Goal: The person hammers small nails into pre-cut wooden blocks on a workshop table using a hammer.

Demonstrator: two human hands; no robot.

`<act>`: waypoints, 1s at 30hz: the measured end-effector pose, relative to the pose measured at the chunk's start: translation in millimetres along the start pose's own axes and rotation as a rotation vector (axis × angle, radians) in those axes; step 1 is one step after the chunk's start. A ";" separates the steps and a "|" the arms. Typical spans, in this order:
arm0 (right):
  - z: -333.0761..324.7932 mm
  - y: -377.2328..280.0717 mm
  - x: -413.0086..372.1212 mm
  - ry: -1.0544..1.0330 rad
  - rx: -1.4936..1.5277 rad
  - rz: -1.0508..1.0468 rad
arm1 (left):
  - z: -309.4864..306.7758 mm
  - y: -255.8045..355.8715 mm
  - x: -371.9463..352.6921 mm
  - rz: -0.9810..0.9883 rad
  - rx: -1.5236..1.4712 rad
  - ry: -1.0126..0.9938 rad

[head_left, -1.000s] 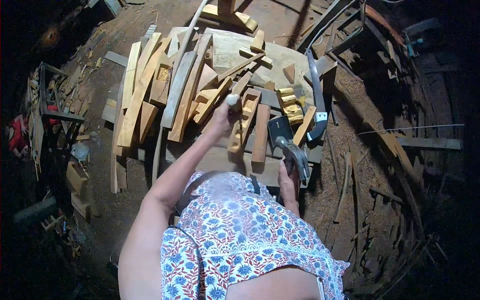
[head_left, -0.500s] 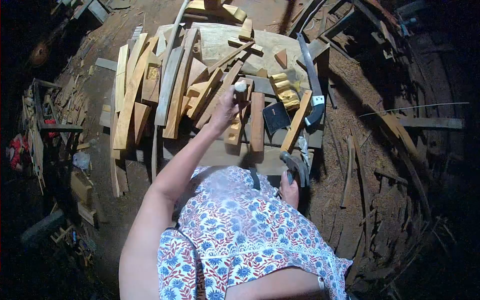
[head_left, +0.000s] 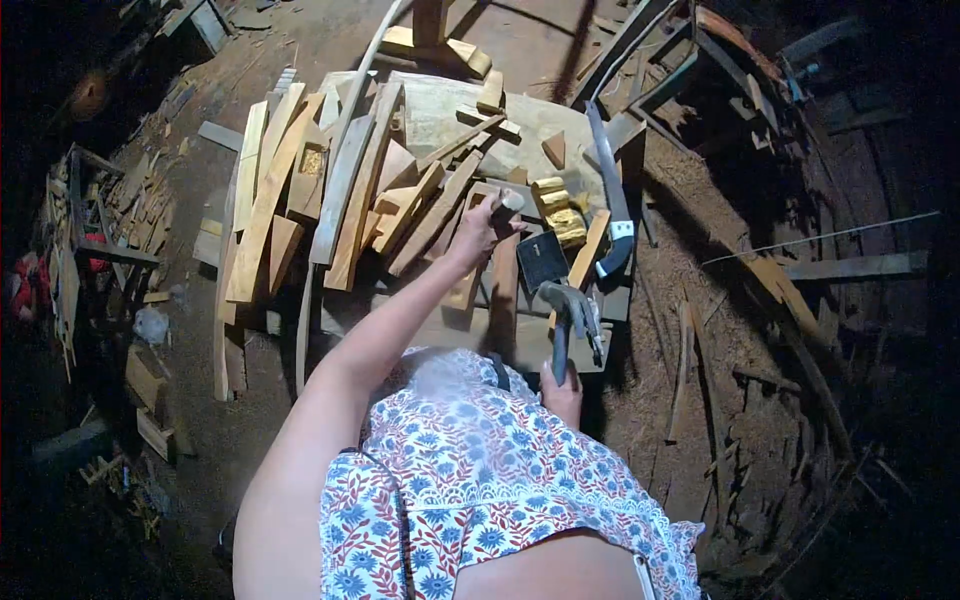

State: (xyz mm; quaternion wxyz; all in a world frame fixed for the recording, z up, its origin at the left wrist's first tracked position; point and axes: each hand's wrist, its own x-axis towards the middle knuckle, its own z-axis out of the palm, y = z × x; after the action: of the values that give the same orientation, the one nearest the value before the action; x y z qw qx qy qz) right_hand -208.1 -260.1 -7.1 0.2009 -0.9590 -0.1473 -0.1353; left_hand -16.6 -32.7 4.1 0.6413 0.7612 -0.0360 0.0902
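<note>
Metal-headed hammer (head_left: 561,325) sits in the right hand (head_left: 562,392); the left hand (head_left: 480,240) grips a pale-ended tool (head_left: 511,202) over a wooden block (head_left: 462,292) on the bench (head_left: 420,319). Probably chiselling; striking calls for steady aim.

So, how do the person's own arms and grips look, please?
No gloves show on the left grip or right grip. The left arm shows no sleeve; the right arm is hidden behind a white floral top with blue flowers and reddish leaves.
</note>
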 end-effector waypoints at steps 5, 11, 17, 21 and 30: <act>-58.7 -54.0 69.9 -0.150 0.907 0.937 | 9.5 -9.1 -10.5 0.010 -0.011 -0.026; -65.7 -57.8 109.2 0.084 1.289 0.559 | 18.8 -23.1 -11.4 0.087 -0.069 -0.009; -55.8 -57.6 123.1 -0.363 1.138 0.698 | 14.9 -3.6 -13.1 0.080 -0.072 0.017; -76.9 -57.7 122.4 -0.194 1.224 0.714 | 11.5 -13.4 -14.5 0.047 0.063 0.009; -48.8 -53.7 125.2 -0.267 1.140 0.733 | 14.6 -27.7 -9.8 0.132 0.112 0.082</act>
State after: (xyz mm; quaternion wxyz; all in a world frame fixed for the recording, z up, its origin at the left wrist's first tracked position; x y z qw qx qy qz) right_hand -120.8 -205.3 94.4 0.6867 -0.6999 0.1150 0.1591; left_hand -20.2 -42.8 -26.9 0.5912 0.7875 -0.0548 0.1653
